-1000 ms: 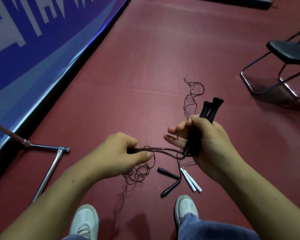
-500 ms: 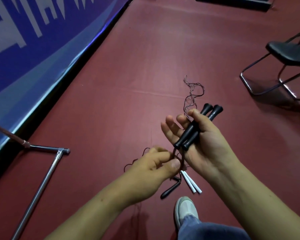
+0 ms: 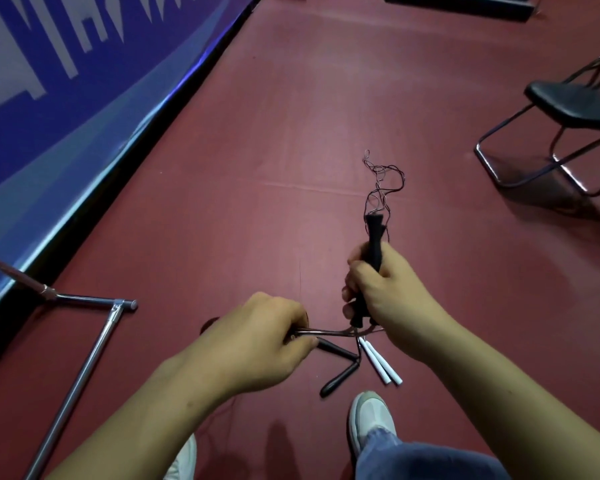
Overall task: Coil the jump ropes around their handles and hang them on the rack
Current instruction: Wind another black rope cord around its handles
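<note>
the right grip [image 3: 388, 292] was clamped round a pair of black jump rope handles [image 3: 374, 244], held upright above the red floor [image 3: 257, 202]. the left grip [image 3: 274, 341] was curled tight on the thin rope [image 3: 329, 332] stretching from the handles' lower end. another black pair [image 3: 340, 375] and a white pair [image 3: 383, 367] lay on the floor beneath, near a shoe [image 3: 371, 420]; the metal rack base [image 3: 84, 368] lay off to the left

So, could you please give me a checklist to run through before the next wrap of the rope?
1. Right hand grips both black plastic handles together: ok.
2. Left hand grips the thin dark rope: ok.
3. Wraps on those handles: cannot tell, the grip covers them.
4. Rope free of the loose white handles: cannot tell.
5. Tangled thin rope farther off tidied: not ok.
6. Chrome tube rack hanging bar: cannot tell, only lower tubes show.
</note>
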Tool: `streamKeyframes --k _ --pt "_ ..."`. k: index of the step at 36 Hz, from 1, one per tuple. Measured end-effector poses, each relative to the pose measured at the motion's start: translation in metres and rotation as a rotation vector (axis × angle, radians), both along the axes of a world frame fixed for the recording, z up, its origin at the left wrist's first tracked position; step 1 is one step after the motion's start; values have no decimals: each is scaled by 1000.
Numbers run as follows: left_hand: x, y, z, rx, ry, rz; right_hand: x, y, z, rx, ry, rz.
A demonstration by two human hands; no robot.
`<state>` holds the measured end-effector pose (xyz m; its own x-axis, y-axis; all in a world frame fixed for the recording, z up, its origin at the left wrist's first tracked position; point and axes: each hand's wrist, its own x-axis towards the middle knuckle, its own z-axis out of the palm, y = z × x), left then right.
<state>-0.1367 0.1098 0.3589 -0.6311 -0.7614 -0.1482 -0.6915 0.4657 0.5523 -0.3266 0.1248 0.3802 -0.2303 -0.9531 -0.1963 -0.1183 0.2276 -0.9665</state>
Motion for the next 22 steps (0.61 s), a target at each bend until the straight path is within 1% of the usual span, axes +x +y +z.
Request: streamKeyframes --k 4,8,11,14,15,18,22 --pt "1 0 1 -90 -18 -49 1 -2 0 70 -63 10" --pt "-2 0 4 -80 86 -97 -2 -4 1 59 -55 -28" --pt "-2 0 8 -98 160 -113 1 -3 0 66 -3 26" --pt "-1 -4 11 -76 236 -61 9 2 -5 103 126 139" --pt "0 -6 12 -72 250 -39 13 4 -6 134 134 192" --pt "4 -9 17 -66 272 -12 21 10 -4 214 -1 352" --pt "14 -13 22 43 307 64 22 11 11 281 -180 396"
